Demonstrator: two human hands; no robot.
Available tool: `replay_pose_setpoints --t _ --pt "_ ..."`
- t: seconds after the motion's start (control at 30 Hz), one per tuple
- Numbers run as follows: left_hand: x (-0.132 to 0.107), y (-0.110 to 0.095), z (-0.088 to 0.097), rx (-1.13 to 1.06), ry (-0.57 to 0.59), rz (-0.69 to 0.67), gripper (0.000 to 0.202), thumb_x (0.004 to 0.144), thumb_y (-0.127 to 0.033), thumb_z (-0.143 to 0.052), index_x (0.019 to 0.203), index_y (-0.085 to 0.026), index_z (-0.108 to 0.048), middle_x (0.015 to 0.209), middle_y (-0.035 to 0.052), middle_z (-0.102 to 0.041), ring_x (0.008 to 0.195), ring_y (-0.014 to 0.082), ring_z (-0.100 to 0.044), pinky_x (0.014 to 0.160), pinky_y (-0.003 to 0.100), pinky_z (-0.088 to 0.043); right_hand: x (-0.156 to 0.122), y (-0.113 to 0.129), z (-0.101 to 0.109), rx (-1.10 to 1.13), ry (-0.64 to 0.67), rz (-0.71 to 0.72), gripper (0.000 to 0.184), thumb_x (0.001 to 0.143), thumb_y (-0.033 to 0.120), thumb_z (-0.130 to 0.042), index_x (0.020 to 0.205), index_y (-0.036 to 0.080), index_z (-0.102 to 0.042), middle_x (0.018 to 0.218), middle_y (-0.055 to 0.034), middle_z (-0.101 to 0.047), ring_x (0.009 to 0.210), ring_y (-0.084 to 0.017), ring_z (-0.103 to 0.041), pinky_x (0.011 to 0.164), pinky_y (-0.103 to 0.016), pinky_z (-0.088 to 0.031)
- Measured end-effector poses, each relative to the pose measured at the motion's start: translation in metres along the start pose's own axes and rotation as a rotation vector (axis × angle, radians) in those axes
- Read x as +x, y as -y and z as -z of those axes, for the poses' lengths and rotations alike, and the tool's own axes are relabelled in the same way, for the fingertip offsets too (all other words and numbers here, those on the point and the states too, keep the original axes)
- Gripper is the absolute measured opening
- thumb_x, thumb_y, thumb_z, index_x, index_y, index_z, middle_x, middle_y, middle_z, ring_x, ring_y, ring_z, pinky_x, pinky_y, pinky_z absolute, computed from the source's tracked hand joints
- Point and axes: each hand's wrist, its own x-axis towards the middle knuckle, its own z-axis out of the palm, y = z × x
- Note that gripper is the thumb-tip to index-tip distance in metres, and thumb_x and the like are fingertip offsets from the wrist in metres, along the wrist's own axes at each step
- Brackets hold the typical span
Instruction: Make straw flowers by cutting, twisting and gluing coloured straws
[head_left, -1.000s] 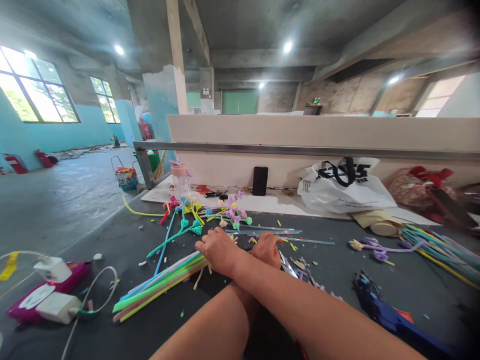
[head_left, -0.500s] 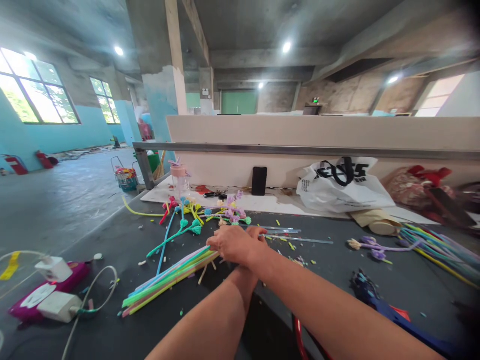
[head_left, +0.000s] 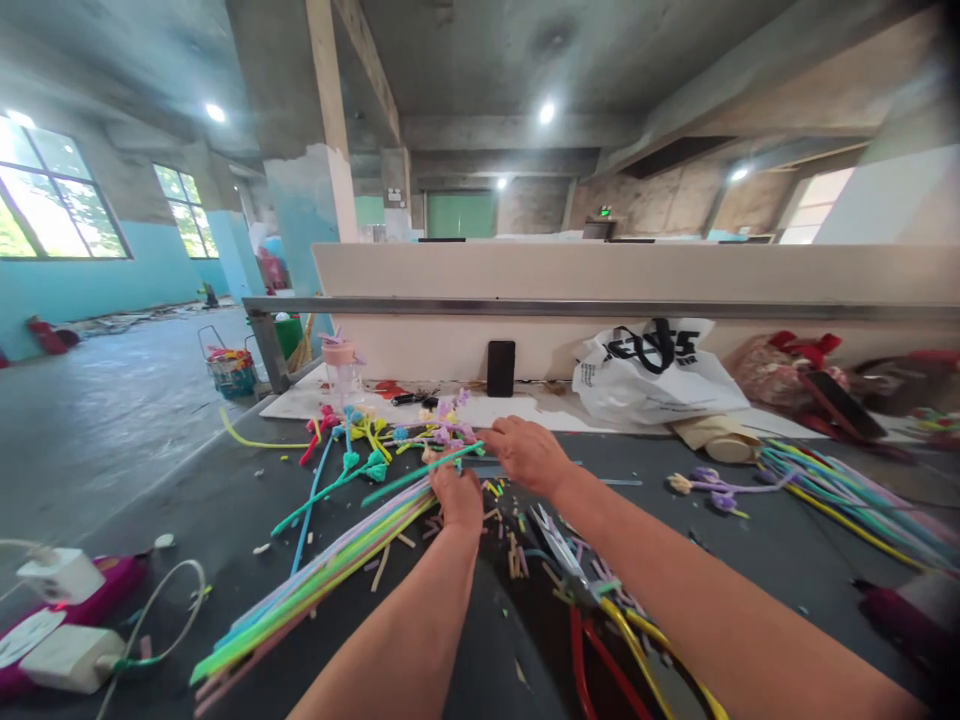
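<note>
My left hand (head_left: 456,494) is at the upper end of a bundle of pastel pipe cleaners (head_left: 322,575), its fingers curled around a green pipe cleaner (head_left: 405,481). That pipe cleaner slants up to the right, across the left fingers. My right hand (head_left: 529,455) is beside it, with bent fingertips pinched at the green pipe cleaner's upper right end. Just beyond the hands lie twisted pipe-cleaner flowers, among them lilac ones (head_left: 452,425), yellow ones (head_left: 371,432) and a green one (head_left: 367,468). Short cut pieces (head_left: 516,555) are scattered below the hands.
Cutting tools with red handles (head_left: 581,660) and yellow handles (head_left: 637,650) lie by my right forearm. A phone (head_left: 501,369), pink-lidded cup (head_left: 342,365) and white bag (head_left: 656,370) stand along the back. Another pipe-cleaner bundle (head_left: 832,500) is at right, a power strip (head_left: 82,605) at left.
My forearms were crossed and are now apart. My right hand has come off the bundle's end and moved right; a green pipe cleaner now spans between both hands. The view has shifted slightly.
</note>
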Motion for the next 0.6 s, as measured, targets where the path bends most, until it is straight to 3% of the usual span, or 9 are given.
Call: replay_pose_setpoints --t 0.1,0.23,0.33,0.47,0.6 --pt "-0.004 0.001 0.000 0.018 -0.083 -0.009 0.022 0.081 -0.020 -0.051 0.102 -0.015 -0.055 0.104 0.0080 -0.055 0.095 0.0202 -0.053 0.082 0.041 -0.045 -0.016 -0.025 0.012 0.201 -0.131 -0.206 0.021 0.081 0.022 -0.048 0.096 0.020 -0.063 0.089 -0.0090 -0.058 0.089 -0.022 -0.048 0.074 -0.032 -0.035" --pt "-0.012 -0.012 -0.002 -0.028 -0.024 -0.108 0.032 0.067 0.001 -0.046 0.091 -0.018 -0.056 0.091 0.0055 -0.055 0.097 0.0216 -0.050 0.086 0.040 -0.041 -0.034 -0.025 0.008 0.621 -0.256 -0.439 0.030 0.085 0.032 -0.038 0.096 0.016 -0.061 0.068 -0.0046 -0.057 0.058 -0.015 -0.049 0.052 -0.027 -0.036" --pt "-0.019 -0.024 0.000 -0.075 0.074 -0.209 0.033 0.065 0.001 -0.044 0.088 -0.019 -0.056 0.092 0.0056 -0.056 0.098 0.0217 -0.049 0.087 0.039 -0.040 -0.042 -0.012 -0.008 1.009 -0.287 -0.485 0.032 0.086 0.035 -0.036 0.097 0.016 -0.059 0.068 -0.0035 -0.059 0.050 -0.011 -0.047 0.046 -0.024 -0.038" --pt "-0.030 -0.042 0.006 -0.119 0.221 -0.318 0.022 0.074 -0.007 -0.044 0.086 -0.020 -0.057 0.091 0.0064 -0.058 0.095 0.0213 -0.051 0.087 0.037 -0.039 -0.050 -0.006 -0.027 1.451 -0.388 -0.488 0.024 0.081 0.033 -0.049 0.093 0.016 -0.061 0.073 -0.0041 -0.062 0.058 -0.011 -0.055 0.057 -0.026 -0.047" --pt "-0.038 -0.052 0.010 -0.156 0.400 -0.357 0.017 0.081 -0.017 -0.043 0.087 -0.022 -0.058 0.086 0.0053 -0.061 0.084 0.0193 -0.055 0.079 0.031 -0.041 -0.057 -0.015 -0.032 1.734 -0.486 -0.477 0.023 0.073 0.031 -0.062 0.090 0.015 -0.063 0.076 -0.0035 -0.063 0.063 -0.010 -0.057 0.064 -0.025 -0.050"
